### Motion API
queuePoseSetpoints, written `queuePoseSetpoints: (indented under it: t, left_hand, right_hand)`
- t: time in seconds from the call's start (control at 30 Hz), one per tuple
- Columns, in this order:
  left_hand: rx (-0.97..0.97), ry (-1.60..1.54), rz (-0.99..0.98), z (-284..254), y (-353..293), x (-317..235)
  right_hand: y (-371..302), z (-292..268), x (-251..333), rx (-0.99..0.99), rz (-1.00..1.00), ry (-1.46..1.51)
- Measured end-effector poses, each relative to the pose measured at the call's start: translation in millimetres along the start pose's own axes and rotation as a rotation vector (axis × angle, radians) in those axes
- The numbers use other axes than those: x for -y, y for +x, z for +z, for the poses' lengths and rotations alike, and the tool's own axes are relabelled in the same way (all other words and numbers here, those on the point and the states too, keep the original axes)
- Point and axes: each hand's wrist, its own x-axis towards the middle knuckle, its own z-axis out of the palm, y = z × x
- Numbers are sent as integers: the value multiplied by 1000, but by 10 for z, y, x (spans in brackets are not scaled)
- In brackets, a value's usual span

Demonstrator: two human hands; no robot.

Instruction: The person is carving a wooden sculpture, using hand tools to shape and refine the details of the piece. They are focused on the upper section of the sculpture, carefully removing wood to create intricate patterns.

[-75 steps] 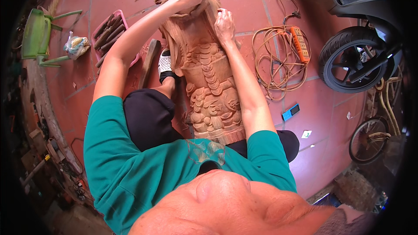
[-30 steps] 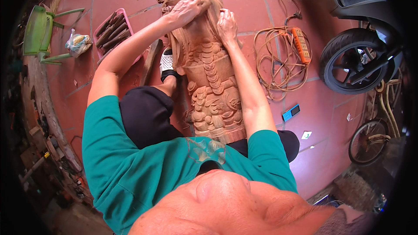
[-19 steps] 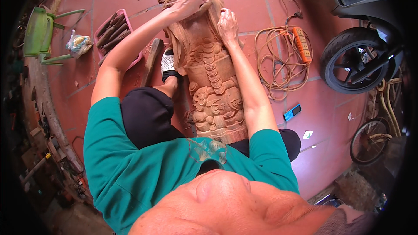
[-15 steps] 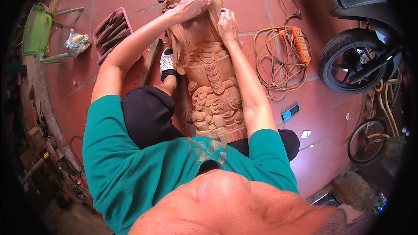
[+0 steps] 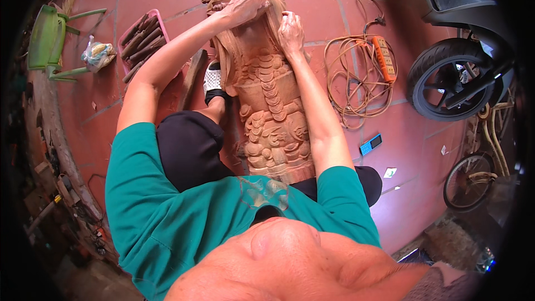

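Observation:
A long carved wooden statue (image 5: pixel 272 92) lies on its back between my legs, its bearded head at the far end and its carved base near my body. My left hand (image 5: pixel 245 6) is bent over the statue's chest just below the beard, fingers closed and pressed to the wood. Whatever those fingers may hold is hidden. Along the statue's right edge, my right hand (image 5: pixel 291 32) rests with curled fingers against the carved sleeve. I cannot make out anything in its grip.
Left of the statue are a pink basket (image 5: pixel 163 27) of chisel-like tools, a wooden bar (image 5: pixel 193 78), a plastic bag (image 5: pixel 98 54) and a green chair (image 5: pixel 47 39). On the right lie an orange power strip (image 5: pixel 384 59) with coiled cord, a blue phone (image 5: pixel 370 144) and a motorbike wheel (image 5: pixel 452 78).
Both hands keep almost the same places on the statue. The whole view has shifted very slightly.

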Motion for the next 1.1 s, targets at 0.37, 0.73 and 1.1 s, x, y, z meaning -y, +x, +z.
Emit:
queuePoseSetpoints:
  t: [0.37,0.73,1.1]
  left_hand:
    - [214,-79,27,-245,-115,60]
    - [102,268,199,77,-108,-230]
    - [93,205,124,-129,-235,-356]
  right_hand:
    - [-34,-75,15,-13,17,-12]
    - [-12,-26,14,6,24,48]
    - [-28,-33,26,23,51,-11]
